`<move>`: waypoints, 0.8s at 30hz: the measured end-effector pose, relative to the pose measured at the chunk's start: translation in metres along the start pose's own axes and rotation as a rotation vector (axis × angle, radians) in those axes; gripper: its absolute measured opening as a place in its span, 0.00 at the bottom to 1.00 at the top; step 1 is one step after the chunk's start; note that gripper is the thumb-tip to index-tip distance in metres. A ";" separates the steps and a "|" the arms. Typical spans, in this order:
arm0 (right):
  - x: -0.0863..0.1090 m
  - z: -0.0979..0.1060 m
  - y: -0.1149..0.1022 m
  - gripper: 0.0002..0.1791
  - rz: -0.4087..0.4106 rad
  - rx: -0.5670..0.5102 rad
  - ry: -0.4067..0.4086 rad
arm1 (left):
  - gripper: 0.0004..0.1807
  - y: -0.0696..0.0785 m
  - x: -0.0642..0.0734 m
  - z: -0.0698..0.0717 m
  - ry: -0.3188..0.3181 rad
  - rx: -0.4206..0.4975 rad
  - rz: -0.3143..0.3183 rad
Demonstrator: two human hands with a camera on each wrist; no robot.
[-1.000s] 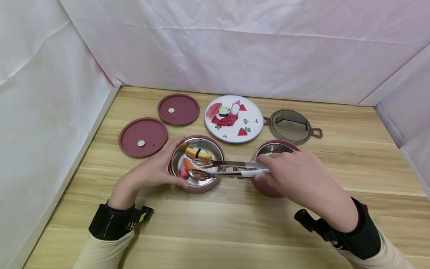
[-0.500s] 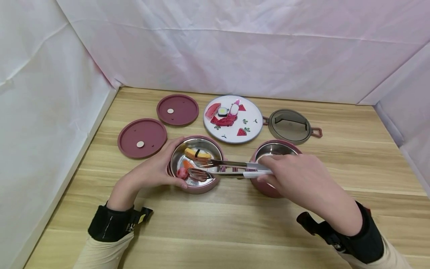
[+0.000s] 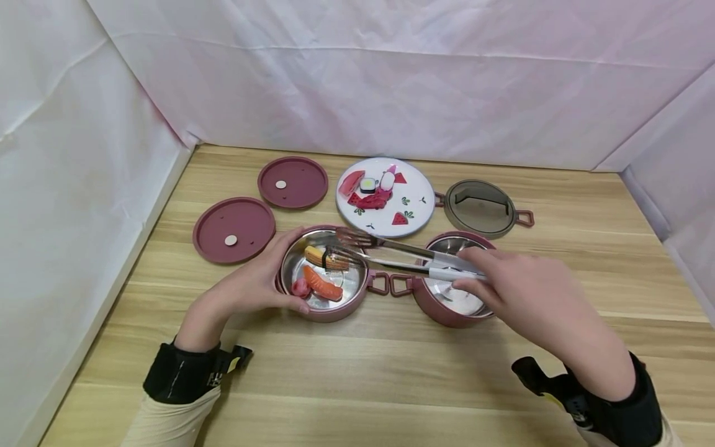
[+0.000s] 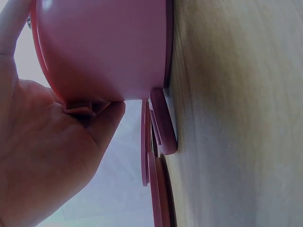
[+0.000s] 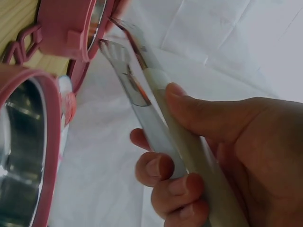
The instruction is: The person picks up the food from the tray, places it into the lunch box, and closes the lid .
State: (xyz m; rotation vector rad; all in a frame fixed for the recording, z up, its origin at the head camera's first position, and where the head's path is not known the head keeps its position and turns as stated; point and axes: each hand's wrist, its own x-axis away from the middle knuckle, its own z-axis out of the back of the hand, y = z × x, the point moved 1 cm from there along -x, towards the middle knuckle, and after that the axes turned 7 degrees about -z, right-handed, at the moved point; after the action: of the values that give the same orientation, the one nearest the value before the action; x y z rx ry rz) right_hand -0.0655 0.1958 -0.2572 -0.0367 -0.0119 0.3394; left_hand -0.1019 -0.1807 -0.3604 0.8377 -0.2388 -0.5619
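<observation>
My left hand grips the left side of a pink pot with a steel inside; in the left wrist view its thumb and fingers are around the pot's rim and side lug. Inside lie a salmon sushi, a yellow egg sushi with a dark band, and a small pink-red piece. My right hand holds metal tongs by their pale handles. Their tips hang apart over the pot's far right part, with nothing seen between them.
A second pink pot stands to the right, handle by handle with the first. Behind are a white plate with several toy food pieces, a glass lid, and two dark red round lids at the left.
The tongs have risen off the salmon sushi and moved back and right, their tips spread. The salmon sushi now lies uncovered in the pot. My left hand stays put.
</observation>
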 end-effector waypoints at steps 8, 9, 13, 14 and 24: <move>0.010 -0.010 0.023 0.24 -0.105 -0.051 0.045 | 0.72 0.000 0.000 0.000 0.000 0.003 -0.003; 0.011 -0.012 0.027 0.25 -0.117 -0.058 0.052 | 0.72 0.000 0.000 0.000 -0.001 0.004 -0.003; 0.017 -0.021 0.039 0.26 -0.166 -0.089 0.076 | 0.73 -0.001 0.000 0.000 -0.002 0.003 -0.002; 0.019 -0.023 0.042 0.26 -0.177 -0.095 0.081 | 0.73 -0.001 0.000 0.000 -0.002 0.002 -0.001; 0.033 -0.049 0.070 0.27 -0.292 -0.176 0.128 | 0.73 0.000 0.000 0.000 -0.006 0.000 0.006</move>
State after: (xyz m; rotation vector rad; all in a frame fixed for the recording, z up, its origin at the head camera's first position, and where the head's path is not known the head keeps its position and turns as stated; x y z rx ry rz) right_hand -0.0563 0.2708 -0.3088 -0.2286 0.0794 0.0425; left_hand -0.1021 -0.1810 -0.3602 0.8355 -0.2470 -0.5586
